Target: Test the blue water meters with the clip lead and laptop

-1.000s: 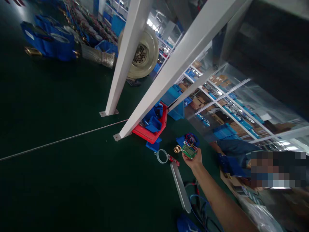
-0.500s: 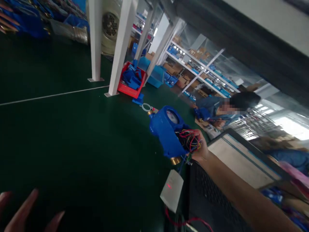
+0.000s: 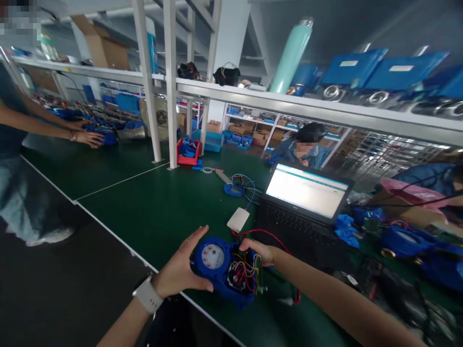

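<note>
A blue water meter (image 3: 226,270) with a round white dial and a bundle of red, yellow and black wires showing in its open side sits near the front edge of the green table (image 3: 162,212). My left hand (image 3: 181,270) cups its left side, thumb under the dial and fingers curved over the top. My right hand (image 3: 261,251) grips its right side by the wiring. A white watch band is on my left wrist.
An open laptop (image 3: 304,202) stands right of the meter, a white box (image 3: 238,220) and cables just behind it. A red bin (image 3: 188,150) sits by white posts. One person reaches over the table at far left; another sits behind the laptop.
The view swung from tilted to level. My right hand brought the meter from mid-table to the front edge, and my left hand came up and took its other side.
</note>
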{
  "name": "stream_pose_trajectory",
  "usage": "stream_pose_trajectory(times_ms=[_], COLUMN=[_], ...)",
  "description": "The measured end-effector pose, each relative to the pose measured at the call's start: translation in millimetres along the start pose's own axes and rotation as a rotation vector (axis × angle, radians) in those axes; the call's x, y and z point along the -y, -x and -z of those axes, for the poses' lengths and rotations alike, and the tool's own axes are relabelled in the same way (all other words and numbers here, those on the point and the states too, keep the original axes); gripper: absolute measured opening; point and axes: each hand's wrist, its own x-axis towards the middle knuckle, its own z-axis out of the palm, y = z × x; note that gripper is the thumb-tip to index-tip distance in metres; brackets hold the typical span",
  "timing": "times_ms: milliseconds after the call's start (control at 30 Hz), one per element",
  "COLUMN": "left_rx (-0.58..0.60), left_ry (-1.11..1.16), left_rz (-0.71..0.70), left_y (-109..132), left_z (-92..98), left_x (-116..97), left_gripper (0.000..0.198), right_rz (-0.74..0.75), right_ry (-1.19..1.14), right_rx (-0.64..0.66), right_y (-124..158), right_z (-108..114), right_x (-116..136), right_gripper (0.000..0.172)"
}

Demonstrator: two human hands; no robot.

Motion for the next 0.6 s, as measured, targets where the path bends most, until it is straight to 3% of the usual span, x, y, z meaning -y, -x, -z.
stream_pose_trajectory(times_ms=[100,167,233,333,433,500,600], left_rx=[0.168,0.169,0.127,-0.04,-0.296,-0.401,-0.503], left_ry=[0.259,0.312,0.288,0.172,0.019,0.027,0.047], left_rz=[0.063,0.074,0.082,0.134,0.194,0.228,0.234], left_y=[-11,-13,-8,10,35,49,60], left_z=[-5.2,-9.3,-16.3,-38.0,-74.7,-102.9,-140.9], left_x=[-5,-7,-10,-17,-28,-37,-48], left_gripper=[0.105,0.097,0.095,0.097,0.095,0.091,0.077], right_rz=[-0.009,0.151,0.36,0.608,0.635,0.557,0.471], right_ry=[0.031,0.046,0.054,-0.043,-0.189,-0.235,-0.28], right_rx=[0.058,0.038,-0.095,-0.431,-0.657,-0.7,-0.625], right_y=[8,21,38,62,72,70,60], right_z=[-3,-2,2,9,7,1,-10], right_x=[-2,2,1,-17,-52,-71,-79], right_gripper=[0.026,0.029,0.036,0.041,0.04,0.043,0.051])
